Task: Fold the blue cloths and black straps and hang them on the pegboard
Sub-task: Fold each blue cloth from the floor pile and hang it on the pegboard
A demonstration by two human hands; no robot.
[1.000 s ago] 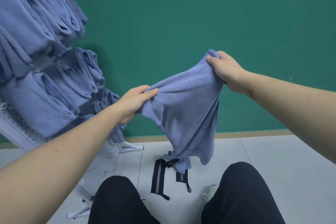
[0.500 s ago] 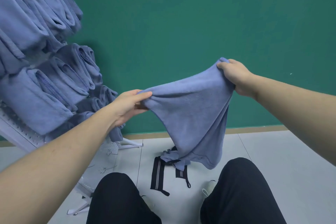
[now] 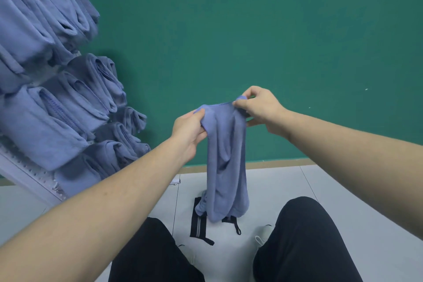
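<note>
Nearby, both hands (image 3: 225, 117) pinching a blue cloth (image 3: 226, 167); pegboard (image 3: 25, 174) left, black strap (image 3: 198, 222) below.

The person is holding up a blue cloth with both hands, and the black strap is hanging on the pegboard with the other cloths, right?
Not quite. Both hands, left hand and right hand, do hold the blue cloth up, but the black strap lies on the floor between the knees, not on the pegboard. The head view shows it.

Both arms reach forward, left hand (image 3: 191, 127) and right hand (image 3: 258, 107) close together, fingers pinching.
</note>
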